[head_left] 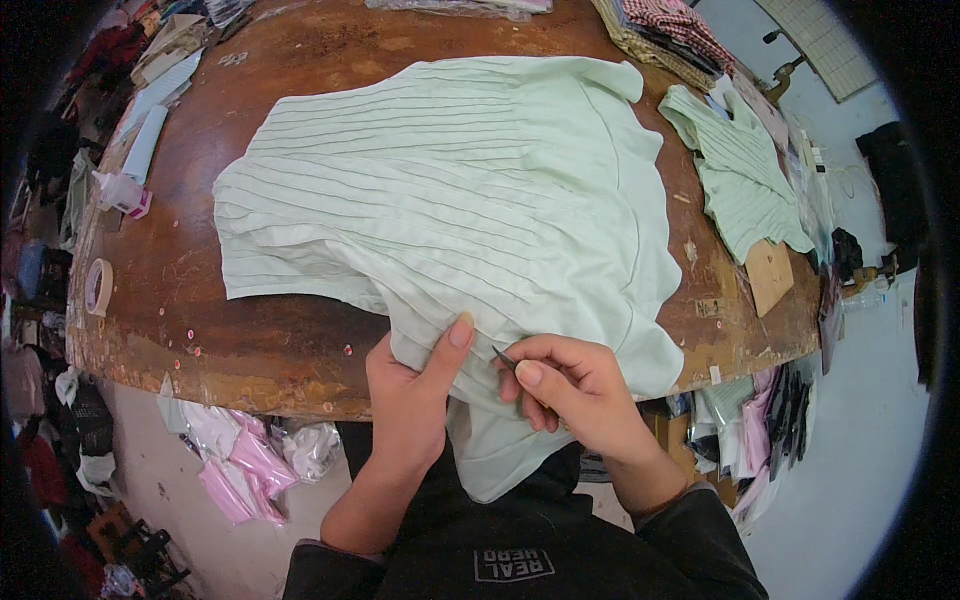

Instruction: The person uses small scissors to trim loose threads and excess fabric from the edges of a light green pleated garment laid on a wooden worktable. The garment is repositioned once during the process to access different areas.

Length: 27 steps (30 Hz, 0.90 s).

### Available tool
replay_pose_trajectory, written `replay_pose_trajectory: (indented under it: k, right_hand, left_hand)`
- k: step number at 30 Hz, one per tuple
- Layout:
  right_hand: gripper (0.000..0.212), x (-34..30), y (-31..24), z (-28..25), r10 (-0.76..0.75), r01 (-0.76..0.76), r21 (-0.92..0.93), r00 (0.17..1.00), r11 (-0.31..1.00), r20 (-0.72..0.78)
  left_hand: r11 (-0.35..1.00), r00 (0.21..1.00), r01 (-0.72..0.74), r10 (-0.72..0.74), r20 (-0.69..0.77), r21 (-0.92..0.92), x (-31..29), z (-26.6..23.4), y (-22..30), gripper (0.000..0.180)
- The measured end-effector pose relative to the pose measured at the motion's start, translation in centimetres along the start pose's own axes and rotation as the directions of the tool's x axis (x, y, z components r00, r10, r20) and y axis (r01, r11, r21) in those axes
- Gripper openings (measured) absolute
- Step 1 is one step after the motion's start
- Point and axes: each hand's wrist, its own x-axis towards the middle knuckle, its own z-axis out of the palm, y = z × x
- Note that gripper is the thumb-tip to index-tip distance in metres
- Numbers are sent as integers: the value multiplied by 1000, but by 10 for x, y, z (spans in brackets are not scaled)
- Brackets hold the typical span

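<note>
A pale mint-green pleated garment point(450, 190) with a scalloped edge on its right side lies spread across the table. Its near part hangs over the front edge toward me. My left hand point(412, 385) pinches that near part, thumb on top and fingers hidden under the cloth. Just to the right, my right hand point(565, 385) grips a small dark pointed tool point(505, 358) between thumb and forefinger. The tool's tip rests at or just over the pleats; whether it touches them I cannot tell. Most of the tool is hidden in the hand.
The brown wooden table point(330, 345) has a worn front edge. At left are a white bottle point(122, 194) and a tape roll point(98, 287). A second green pleated piece point(745, 165) and folded fabrics point(665, 40) lie at right. Bagged pink clothes point(245, 460) sit below.
</note>
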Motion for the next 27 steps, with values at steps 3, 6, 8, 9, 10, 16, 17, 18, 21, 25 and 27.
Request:
replay_pose_trajectory:
  k: [3,6,8,9,10,16,17,18,21,25,27]
  right_hand:
    - [26,2,-2,-2,-8,8,-4,1000,1000,1]
    - [26,6,-3,-2,-15,15,-30,1000,999,0]
    - [26,8,-3,-3,-20,20,-45,1000,999,4]
    - [25,9,-3,-3,-22,22,-52,1000,998,12]
    - [25,10,-3,-4,-23,24,-59,1000,998,20]
    - [26,11,-3,-7,14,-15,19,999,1000,37]
    - [26,11,-2,-7,10,-11,28,999,1000,37]
    - [26,11,-1,-7,6,-8,38,999,999,38]
    - [25,12,0,-7,14,-15,49,999,999,29]
    - [24,14,0,-6,26,-26,28,1000,999,8]
    - [24,15,1,-6,21,-22,39,1000,999,8]
  left_hand:
    - [1000,1000,0,1,10,-15,0,-1,0,25]
    - [1000,1000,11,-11,14,-23,0,-2,0,24]
    - [1000,1000,17,-16,17,-25,1,-2,0,24]
    - [1000,1000,16,-16,16,-24,1,-2,0,24]
    - [1000,1000,16,-15,15,-23,1,-2,0,24]
    - [999,999,39,-39,13,-21,3,0,0,24]
    - [999,999,38,-38,14,-19,3,0,0,24]
    - [999,999,36,-36,13,-17,3,1,0,24]
    - [999,999,35,-35,21,-11,2,1,1,23]
    - [999,999,31,-31,11,17,2,1,1,23]
    - [1000,1000,22,-22,19,9,2,1,0,23]
